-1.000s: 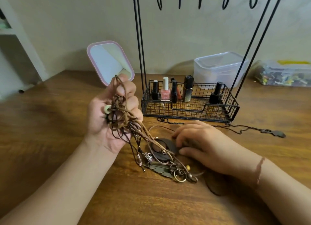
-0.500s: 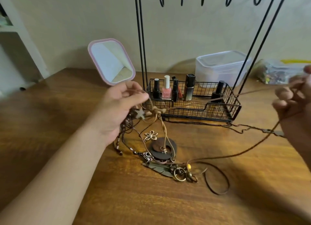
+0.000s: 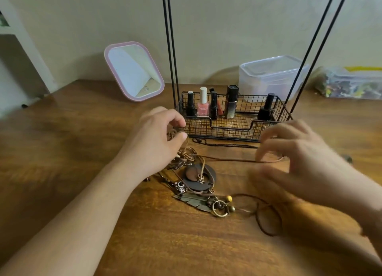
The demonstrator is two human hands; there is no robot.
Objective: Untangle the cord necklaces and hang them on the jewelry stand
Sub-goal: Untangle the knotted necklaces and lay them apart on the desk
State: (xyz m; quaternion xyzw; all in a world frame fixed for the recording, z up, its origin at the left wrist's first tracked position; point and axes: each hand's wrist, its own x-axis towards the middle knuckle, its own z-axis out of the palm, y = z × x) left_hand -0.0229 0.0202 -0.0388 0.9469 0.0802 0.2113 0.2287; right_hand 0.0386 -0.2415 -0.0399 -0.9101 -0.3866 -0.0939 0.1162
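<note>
Worktop: the brown wooden worktop (image 3: 72, 151) carries everything; places below are given from the black wire jewelry stand (image 3: 231, 123), whose basket base sits at the back and whose hooks at the top are bare.
Change: half a second ago the right hand was flung far out past the stand's right side, drawing one strand taut; now it has come back in, low and in front of the basket. The left hand has dropped from basket height toward the worktop.
Meaning: I judge one cord partly drawn out, yet none is free; hanging has not begun.
Necklaces: the tangle of brown cord necklaces with wooden disc, metal feather and ring pendants (image 3: 198, 178) lies in front of the stand's left half.
Left hand (image 3: 157, 139): thumb and fingers pinched on a bunch of cords at the tangle's upper end, a closed grip.
Right hand (image 3: 295, 160): blurred, fingers curled over the thin brown strand (image 3: 231, 159); whether its grip has closed I cannot tell.
</note>
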